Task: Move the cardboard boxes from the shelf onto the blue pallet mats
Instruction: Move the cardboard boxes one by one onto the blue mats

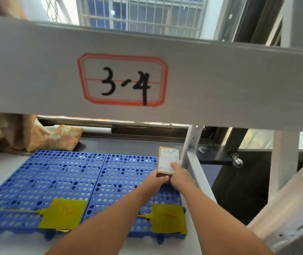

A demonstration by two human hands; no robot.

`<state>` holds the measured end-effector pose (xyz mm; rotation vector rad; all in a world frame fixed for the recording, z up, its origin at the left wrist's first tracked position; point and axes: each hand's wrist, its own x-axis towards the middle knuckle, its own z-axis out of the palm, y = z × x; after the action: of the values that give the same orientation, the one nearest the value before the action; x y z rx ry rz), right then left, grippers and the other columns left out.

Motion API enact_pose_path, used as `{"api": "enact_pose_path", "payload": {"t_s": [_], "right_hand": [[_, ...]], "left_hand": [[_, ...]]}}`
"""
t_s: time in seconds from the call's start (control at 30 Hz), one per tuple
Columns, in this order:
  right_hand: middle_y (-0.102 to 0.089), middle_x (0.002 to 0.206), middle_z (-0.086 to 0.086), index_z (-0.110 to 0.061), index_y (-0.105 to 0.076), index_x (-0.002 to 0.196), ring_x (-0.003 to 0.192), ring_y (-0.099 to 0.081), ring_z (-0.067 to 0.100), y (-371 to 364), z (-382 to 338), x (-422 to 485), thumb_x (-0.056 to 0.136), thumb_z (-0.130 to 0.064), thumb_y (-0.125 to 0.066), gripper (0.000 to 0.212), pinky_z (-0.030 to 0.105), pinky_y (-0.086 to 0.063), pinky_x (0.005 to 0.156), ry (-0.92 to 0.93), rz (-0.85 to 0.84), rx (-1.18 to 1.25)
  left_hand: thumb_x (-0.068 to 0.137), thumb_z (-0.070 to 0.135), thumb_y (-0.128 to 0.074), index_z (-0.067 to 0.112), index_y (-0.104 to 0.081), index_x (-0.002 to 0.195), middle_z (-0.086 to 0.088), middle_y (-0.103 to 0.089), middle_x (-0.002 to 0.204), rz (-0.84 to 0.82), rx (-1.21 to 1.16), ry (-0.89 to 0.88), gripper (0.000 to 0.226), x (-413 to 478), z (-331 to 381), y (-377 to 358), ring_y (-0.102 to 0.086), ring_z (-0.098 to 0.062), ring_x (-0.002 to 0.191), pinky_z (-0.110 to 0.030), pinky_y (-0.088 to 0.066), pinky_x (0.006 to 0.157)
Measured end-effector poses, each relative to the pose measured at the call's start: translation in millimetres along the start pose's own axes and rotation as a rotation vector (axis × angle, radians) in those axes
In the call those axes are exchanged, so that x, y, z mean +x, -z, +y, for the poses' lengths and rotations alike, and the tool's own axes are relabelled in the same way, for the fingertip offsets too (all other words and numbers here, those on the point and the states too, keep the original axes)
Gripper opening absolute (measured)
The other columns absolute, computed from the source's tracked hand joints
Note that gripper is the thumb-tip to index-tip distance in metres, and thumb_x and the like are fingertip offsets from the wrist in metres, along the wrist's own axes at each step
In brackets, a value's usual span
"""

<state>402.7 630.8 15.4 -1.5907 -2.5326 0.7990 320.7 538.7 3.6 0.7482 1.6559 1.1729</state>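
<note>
A small cardboard box (168, 158) with a white shipping label on top sits at the far right corner of the right blue pallet mat (128, 179). My left hand (156, 181) grips the box's near end from the left. On the near right side, my right hand (181, 176) grips it, thumb pressed on the label. A second blue pallet mat (42, 179) lies to the left with nothing on it. Each mat carries a yellow tag (168, 219) near its front edge.
A grey shelf beam (220, 80) labelled "3-4" crosses the view overhead. A shelf upright (190, 144) stands just right of the box. Crumpled brown cloth (54, 138) lies behind the left mat. A window with bars is beyond.
</note>
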Motion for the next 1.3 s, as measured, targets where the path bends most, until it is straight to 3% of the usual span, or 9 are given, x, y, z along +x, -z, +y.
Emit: {"api": "enact_pose_path", "payload": {"t_s": [0.17, 0.33, 0.43, 0.57, 0.73, 0.83, 0.9, 1.07, 1.3], "right_hand": [[-0.045, 0.138, 0.014, -0.033, -0.03, 0.148, 0.115, -0.051, 0.029, -1.5, 6.2, -2.4, 0.098, -0.022, -0.033, 0.051, 0.031, -0.043, 0.089, -0.051, 0.007, 0.281], [-0.047, 0.134, 0.016, -0.029, -0.042, 0.142, 0.119, -0.051, 0.033, -9.3, 2.9, -11.7, 0.095, -0.046, -0.032, 0.051, 0.041, -0.042, 0.101, -0.076, -0.003, 0.343], [-0.04, 0.139, 0.018, -0.031, -0.027, 0.148, 0.12, -0.049, 0.034, -11.1, 2.9, -9.6, 0.096, -0.029, -0.044, 0.055, 0.042, -0.044, 0.1, -0.052, -0.023, 0.283], [-0.031, 0.141, 0.015, -0.033, -0.015, 0.151, 0.121, -0.045, 0.033, -12.2, 5.2, -11.3, 0.09, -0.016, -0.05, 0.073, 0.042, -0.045, 0.1, -0.072, -0.023, 0.264], [-0.048, 0.13, 0.012, -0.015, -0.05, 0.132, 0.118, -0.046, 0.028, -12.0, -8.7, -26.2, 0.085, -0.007, -0.053, 0.048, 0.04, -0.045, 0.095, 0.136, 0.498, 0.354], [-0.061, 0.111, 0.012, -0.01, -0.065, 0.113, 0.104, -0.054, 0.03, -9.5, -31.9, -36.5, 0.081, -0.001, -0.053, 0.036, 0.037, -0.043, 0.087, 0.32, 0.624, 0.268], [-0.064, 0.104, 0.011, -0.009, -0.067, 0.108, 0.1, -0.057, 0.029, -9.3, -50.0, -46.0, 0.083, 0.0, -0.05, 0.031, 0.035, -0.044, 0.084, 0.421, 0.569, 0.233], [-0.069, 0.108, 0.008, -0.015, -0.063, 0.115, 0.099, -0.063, 0.026, -20.6, -93.3, -66.3, 0.088, -0.008, -0.044, 0.034, 0.033, -0.049, 0.081, 0.449, 0.113, 0.157], [-0.066, 0.118, 0.006, -0.019, -0.061, 0.12, 0.108, -0.06, 0.028, -75.7, -182.5, -103.6, 0.09, -0.012, -0.042, 0.036, 0.034, -0.047, 0.085, 0.506, 0.039, -0.021]], "left_hand": [[0.093, 0.016, -0.052, 0.01, -0.052, 0.128, -0.004, -0.064, 0.12, 0.042, -0.071, -0.018, 0.035, 1.9, 3.0, -19.3, -0.062, -0.016, 0.107, -0.023, -0.051, 0.085], [0.098, 0.026, -0.049, 0.019, -0.044, 0.138, 0.005, -0.058, 0.125, 0.013, -0.067, -0.034, 0.041, -9.7, 3.3, -16.6, -0.058, -0.005, 0.103, -0.013, -0.048, 0.072], [0.101, 0.027, -0.041, 0.022, -0.041, 0.137, 0.009, -0.053, 0.118, -0.018, -0.065, -0.045, 0.037, -17.9, 7.2, -15.5, -0.053, 0.008, 0.086, -0.01, -0.048, 0.057], [0.102, 0.029, -0.037, 0.019, -0.041, 0.139, 0.002, -0.055, 0.117, 0.046, 0.015, -0.064, 0.038, -25.0, 8.9, -15.0, -0.052, 0.006, 0.075, -0.006, -0.044, 0.052], [0.099, 0.038, -0.044, 0.021, -0.028, 0.148, -0.007, -0.035, 0.15, 0.261, 0.183, -0.084, 0.054, -34.0, 2.0, -8.4, -0.041, -0.02, 0.132, -0.028, -0.039, 0.092], [0.097, 0.031, -0.049, 0.021, -0.041, 0.14, -0.015, -0.052, 0.134, 0.349, 0.338, -0.189, 0.045, -39.8, 0.9, -0.4, -0.058, -0.025, 0.106, -0.034, -0.049, 0.085], [0.095, 0.023, -0.05, 0.018, -0.052, 0.128, -0.012, -0.057, 0.125, 0.357, 0.441, -0.256, 0.033, -46.1, 1.0, 10.9, -0.059, -0.026, 0.106, -0.038, -0.051, 0.087], [0.094, 0.02, -0.047, 0.016, -0.063, 0.114, -0.002, -0.057, 0.12, 0.415, 0.887, -0.3, 0.026, -68.1, -14.0, 63.3, -0.049, -0.022, 0.113, -0.037, -0.049, 0.086], [0.092, 0.024, -0.044, 0.023, -0.045, 0.137, 0.001, -0.046, 0.141, 0.592, 1.018, -0.17, 0.045, -127.5, -43.1, 181.1, -0.033, -0.021, 0.134, -0.036, -0.036, 0.104]]}}
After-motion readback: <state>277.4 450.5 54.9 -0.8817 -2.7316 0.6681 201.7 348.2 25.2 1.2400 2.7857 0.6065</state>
